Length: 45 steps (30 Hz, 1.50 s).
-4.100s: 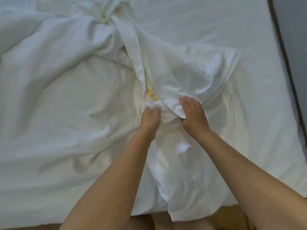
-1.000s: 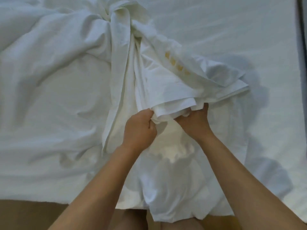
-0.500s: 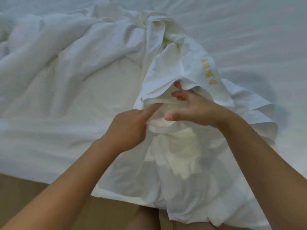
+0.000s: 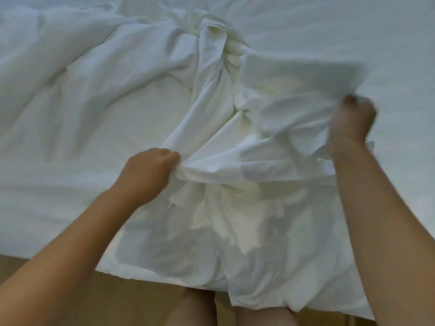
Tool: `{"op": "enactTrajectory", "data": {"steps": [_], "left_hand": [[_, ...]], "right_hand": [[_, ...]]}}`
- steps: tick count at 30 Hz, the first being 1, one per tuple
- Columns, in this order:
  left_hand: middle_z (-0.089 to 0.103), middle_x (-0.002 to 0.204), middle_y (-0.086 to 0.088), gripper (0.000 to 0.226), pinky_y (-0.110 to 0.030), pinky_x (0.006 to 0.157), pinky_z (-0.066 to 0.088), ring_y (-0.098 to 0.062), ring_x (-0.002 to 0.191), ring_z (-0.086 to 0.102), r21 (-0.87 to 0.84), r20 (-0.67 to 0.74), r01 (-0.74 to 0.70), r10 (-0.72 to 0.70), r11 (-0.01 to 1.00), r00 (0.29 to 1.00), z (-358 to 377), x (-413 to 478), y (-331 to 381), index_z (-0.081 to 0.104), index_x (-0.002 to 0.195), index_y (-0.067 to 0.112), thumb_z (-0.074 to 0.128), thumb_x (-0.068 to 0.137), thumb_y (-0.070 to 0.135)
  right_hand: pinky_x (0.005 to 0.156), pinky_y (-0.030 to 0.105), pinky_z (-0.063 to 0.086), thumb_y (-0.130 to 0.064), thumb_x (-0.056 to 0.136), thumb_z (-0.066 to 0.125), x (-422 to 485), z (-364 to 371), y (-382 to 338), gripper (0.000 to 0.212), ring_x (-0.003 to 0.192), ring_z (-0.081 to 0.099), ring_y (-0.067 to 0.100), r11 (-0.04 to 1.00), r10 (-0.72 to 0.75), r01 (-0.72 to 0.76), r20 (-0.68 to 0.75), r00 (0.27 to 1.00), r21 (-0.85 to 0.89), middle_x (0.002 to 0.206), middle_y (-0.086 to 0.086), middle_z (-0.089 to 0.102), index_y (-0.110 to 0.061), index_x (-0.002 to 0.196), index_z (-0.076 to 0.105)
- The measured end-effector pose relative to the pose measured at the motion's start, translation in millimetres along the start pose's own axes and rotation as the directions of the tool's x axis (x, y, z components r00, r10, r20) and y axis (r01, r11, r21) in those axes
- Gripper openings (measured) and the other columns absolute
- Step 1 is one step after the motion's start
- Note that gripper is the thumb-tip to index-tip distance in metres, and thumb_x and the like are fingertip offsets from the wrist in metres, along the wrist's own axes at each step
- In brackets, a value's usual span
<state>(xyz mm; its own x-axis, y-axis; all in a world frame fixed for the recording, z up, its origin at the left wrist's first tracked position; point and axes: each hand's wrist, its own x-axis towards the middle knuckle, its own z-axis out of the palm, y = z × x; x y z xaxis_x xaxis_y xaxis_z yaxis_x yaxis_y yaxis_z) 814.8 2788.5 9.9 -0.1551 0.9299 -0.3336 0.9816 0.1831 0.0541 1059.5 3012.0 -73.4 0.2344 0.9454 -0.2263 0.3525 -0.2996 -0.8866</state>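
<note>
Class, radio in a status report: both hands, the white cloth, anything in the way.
Left hand grips white cloth edge. Right hand, blurred, grips it further right. Cloth stretched between. Twisted bunch further up the bed.

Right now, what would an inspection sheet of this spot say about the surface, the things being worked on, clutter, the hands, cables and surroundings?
Surface: bed with a white sheet, smooth at the far right.
Job's things: white cover, crumpled, twisted into a knot-like bunch at the far side, pulled taut between both hands, its near end hanging over the bed edge.
Clutter: nothing seen.
Grippers: left hand grips a bunched fold; right hand, blurred, grips a raised part of the cover.
Cables: nothing seen.
Surroundings: tan floor below the bed edge; the person's legs.
</note>
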Motion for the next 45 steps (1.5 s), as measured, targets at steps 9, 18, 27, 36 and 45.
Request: {"op": "enactTrajectory", "data": {"steps": [9,18,27,36,45], "left_hand": [[0.011,0.151,-0.012,0.097,-0.055,0.110,0.011,-0.031,0.140,0.012,0.163,0.255,-0.005,-0.037,0.987,0.966,72.0,43.5,92.7,0.005,0.148,0.016,0.066,0.075,0.035],[0.004,0.155,-0.020,0.075,-0.052,0.113,0.013,-0.035,0.142,0.010,0.216,0.259,-0.119,0.060,0.969,0.964,127.2,121.6,144.1,-0.008,0.149,0.005,0.042,0.096,0.022],[-0.008,0.158,-0.017,0.102,-0.053,0.115,0.003,-0.033,0.145,-0.003,0.143,0.262,-0.312,0.268,0.939,0.927,147.6,137.4,178.3,-0.011,0.149,0.005,0.058,0.087,0.047],[0.059,0.086,-0.017,0.011,-0.037,0.064,0.039,-0.035,0.078,0.056,-0.351,0.005,-0.217,0.234,0.911,0.972,92.0,143.1,167.7,0.054,0.089,0.003,0.045,0.083,0.005],[0.038,0.051,0.006,0.025,-0.022,0.046,0.027,-0.016,0.046,0.036,-0.555,-0.282,-0.173,0.012,0.814,0.959,18.9,8.0,71.7,0.052,0.058,0.001,0.032,0.063,0.015]], "right_hand": [[0.096,0.023,0.044,-0.028,0.077,0.077,-31.4,-4.8,60.1,0.067,0.114,0.054,0.008,0.950,0.221,-0.288,0.388,0.895,0.122,0.129,-0.004,0.056,-0.012,0.134,0.044],[0.050,0.017,0.044,-0.013,0.090,0.047,18.9,-15.6,34.9,0.020,0.083,0.054,0.018,0.980,0.166,-0.187,0.235,0.958,0.070,0.091,0.001,0.059,-0.019,0.103,0.062],[0.090,0.030,0.050,-0.016,0.084,0.068,7.7,-30.1,64.6,0.044,0.104,0.060,0.017,0.942,0.290,-0.327,0.298,0.910,0.081,0.117,0.003,0.063,-0.009,0.126,0.055],[0.069,0.011,0.045,-0.039,0.084,0.066,0.1,-49.2,81.5,0.024,0.090,0.060,0.006,0.970,0.241,-0.214,0.442,0.864,-0.111,0.090,-0.019,0.063,-0.026,0.103,0.060],[0.112,0.039,0.028,-0.078,0.068,0.053,-115.1,-38.0,46.8,0.114,0.139,0.029,0.025,0.876,0.457,-0.221,0.590,0.666,-0.429,0.154,0.007,0.026,-0.008,0.150,0.016]]}}
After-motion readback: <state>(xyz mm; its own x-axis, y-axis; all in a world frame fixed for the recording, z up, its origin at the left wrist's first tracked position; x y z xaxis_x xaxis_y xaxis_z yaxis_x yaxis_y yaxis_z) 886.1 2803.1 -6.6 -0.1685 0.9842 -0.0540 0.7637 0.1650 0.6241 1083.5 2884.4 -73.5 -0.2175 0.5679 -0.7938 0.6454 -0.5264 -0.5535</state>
